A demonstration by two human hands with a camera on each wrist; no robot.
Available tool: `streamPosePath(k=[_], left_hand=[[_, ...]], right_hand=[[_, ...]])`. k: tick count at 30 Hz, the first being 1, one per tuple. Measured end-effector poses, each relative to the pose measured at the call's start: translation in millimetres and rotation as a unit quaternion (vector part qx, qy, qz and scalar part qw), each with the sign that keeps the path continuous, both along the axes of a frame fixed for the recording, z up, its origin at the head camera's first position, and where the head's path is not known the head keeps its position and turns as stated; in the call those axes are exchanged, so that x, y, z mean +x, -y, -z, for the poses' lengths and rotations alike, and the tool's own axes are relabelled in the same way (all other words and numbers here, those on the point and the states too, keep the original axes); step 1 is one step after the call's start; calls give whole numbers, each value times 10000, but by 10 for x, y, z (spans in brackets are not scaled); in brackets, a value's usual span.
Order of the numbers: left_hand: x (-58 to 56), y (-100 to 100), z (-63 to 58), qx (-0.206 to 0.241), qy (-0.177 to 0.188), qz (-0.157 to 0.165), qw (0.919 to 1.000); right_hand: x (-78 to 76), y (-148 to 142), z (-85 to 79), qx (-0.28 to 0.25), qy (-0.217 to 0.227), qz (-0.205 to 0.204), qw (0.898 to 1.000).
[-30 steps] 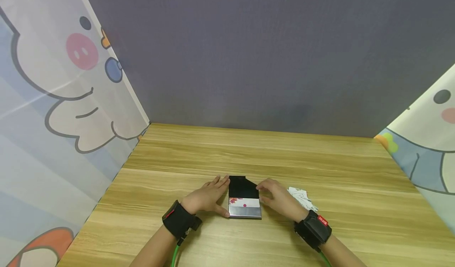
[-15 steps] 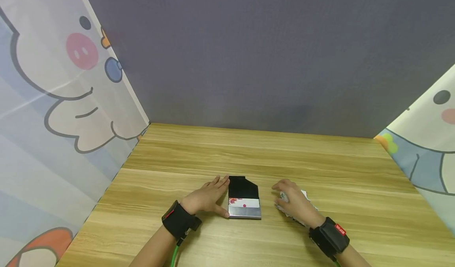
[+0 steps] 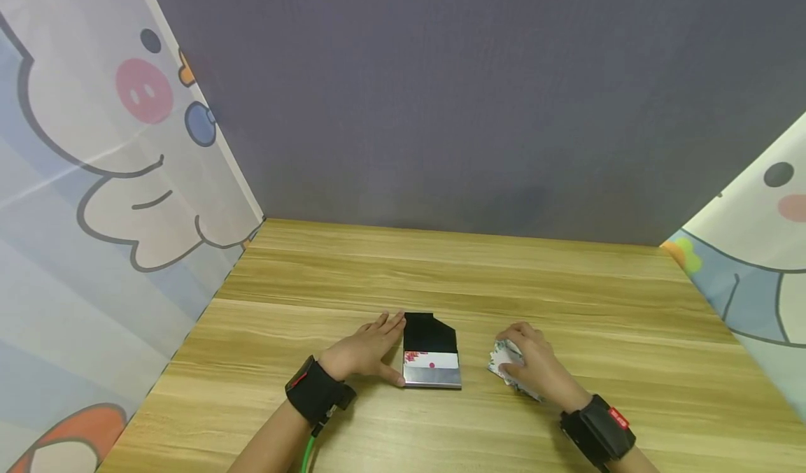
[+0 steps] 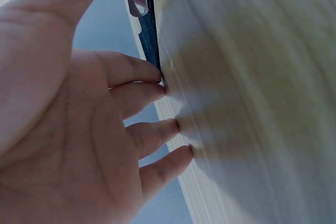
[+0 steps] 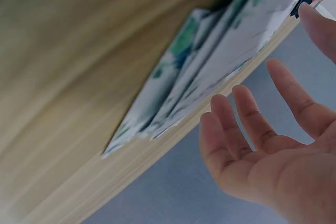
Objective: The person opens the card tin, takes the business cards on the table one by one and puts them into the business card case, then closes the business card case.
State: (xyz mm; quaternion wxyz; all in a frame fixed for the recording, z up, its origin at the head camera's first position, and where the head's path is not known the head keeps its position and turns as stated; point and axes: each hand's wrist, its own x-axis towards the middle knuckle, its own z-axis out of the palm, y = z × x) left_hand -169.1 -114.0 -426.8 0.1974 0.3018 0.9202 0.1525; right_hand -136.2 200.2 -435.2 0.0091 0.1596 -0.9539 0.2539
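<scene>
A metal business card holder (image 3: 434, 378) lies on the table with its black flap (image 3: 429, 333) turned back. A white card (image 3: 441, 359) with a floral corner and a red dot shows in it. My left hand (image 3: 362, 353) lies beside it, fingertips and thumb against its left edge. In the left wrist view the fingers are stretched out next to the holder's dark edge (image 4: 150, 45). My right hand (image 3: 538, 366) hovers over a loose pile of white cards (image 3: 502, 356) with green print. The right wrist view shows its bent fingers apart from the fanned cards (image 5: 210, 72).
The wooden table (image 3: 352, 270) runs back to a dark grey wall (image 3: 441, 109). Cartoon-printed sheets (image 3: 145, 200) stand on both sides. A green cable (image 3: 308, 452) trails from the left wrist band (image 3: 317, 392).
My right hand has left the holder's right edge and moved right, over the loose cards. The cards now lie slightly further left. My left hand has stayed at the holder.
</scene>
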Motion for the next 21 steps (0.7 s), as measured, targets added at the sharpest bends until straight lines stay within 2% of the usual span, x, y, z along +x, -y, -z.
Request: streamPosePath(k=[21], left_hand=[[-6, -1, 13, -9, -8, -2, 10000]], right_hand=[[28, -50, 0, 88, 252, 141, 9995]])
